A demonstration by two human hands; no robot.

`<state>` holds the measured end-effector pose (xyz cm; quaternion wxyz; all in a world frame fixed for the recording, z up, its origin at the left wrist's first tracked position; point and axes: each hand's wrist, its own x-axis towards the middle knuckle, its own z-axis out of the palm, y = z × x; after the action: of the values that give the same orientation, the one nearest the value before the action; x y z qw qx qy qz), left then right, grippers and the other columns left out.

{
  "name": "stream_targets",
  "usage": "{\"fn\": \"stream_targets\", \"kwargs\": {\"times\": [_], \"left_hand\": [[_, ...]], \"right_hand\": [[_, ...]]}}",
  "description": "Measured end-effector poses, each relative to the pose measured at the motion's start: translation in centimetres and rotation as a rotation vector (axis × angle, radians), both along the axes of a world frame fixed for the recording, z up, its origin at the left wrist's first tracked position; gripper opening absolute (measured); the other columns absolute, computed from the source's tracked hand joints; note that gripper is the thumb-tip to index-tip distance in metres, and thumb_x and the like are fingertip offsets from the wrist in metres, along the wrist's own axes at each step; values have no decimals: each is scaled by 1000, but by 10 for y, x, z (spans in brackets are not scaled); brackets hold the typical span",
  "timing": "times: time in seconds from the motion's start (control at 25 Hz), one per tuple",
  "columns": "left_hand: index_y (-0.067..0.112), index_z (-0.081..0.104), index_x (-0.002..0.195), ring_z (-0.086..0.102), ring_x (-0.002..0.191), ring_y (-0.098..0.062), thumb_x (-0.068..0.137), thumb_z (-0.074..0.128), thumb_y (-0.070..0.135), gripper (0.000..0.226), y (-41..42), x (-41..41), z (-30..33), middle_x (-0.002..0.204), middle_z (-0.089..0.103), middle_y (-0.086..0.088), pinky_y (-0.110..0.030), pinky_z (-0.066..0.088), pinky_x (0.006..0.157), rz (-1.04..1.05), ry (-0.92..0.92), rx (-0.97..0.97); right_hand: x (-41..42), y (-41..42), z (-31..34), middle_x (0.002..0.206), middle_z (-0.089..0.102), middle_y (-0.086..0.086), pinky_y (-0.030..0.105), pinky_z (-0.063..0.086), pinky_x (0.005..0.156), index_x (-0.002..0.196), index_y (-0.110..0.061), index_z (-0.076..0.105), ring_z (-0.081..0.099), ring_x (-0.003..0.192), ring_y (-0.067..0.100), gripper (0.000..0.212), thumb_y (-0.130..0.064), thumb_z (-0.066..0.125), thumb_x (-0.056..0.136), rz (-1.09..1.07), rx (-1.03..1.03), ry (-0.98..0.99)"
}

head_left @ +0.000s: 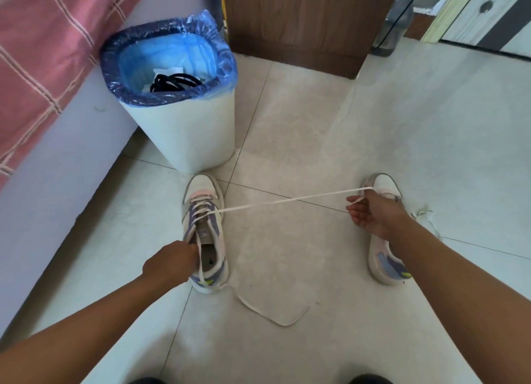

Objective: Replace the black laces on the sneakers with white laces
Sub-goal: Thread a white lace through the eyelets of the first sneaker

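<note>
Nothing legible anywhere. Small grey tag on the tongue of the left sneaker (204, 234), perhaps printed, but too blurred to read. No brand mark or number to be made out on the right sneaker (386, 257), nor on the white bin (184, 130).

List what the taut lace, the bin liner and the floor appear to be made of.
White lace: flat woven fabric, by its matte, ribbon-like look.
Bin liner: thin blue plastic film, translucent, crinkled and glossy over the bin's rim.
Floor: pale tiles, probably ceramic or stone-look, with grout lines and a soft sheen.
</note>
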<state>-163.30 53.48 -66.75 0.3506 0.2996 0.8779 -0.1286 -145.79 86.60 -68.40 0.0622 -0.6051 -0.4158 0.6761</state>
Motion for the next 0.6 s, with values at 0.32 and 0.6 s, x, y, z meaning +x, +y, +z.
{"fn": "stream_targets", "kwargs": {"times": [0.32,0.6], "left_hand": [[5,50,115,56,108,-30,99,31,24,31,10,11,7,118,56,-14,-35,43,83,-24,-101,-1],[16,62,99,58,91,-24,95,44,30,24,23,-5,20,100,61,-3,-29,41,70,228,191,493]], "right_hand": [[-35,-71,-7,53,60,5,15,47,41,79,-4,57,56,48,9,21,-7,46,97,133,-419,17],[-101,-139,13,68,55,9,18,52,47,82,-6,54,53,57,15,17,9,61,84,380,-112,149]]}}
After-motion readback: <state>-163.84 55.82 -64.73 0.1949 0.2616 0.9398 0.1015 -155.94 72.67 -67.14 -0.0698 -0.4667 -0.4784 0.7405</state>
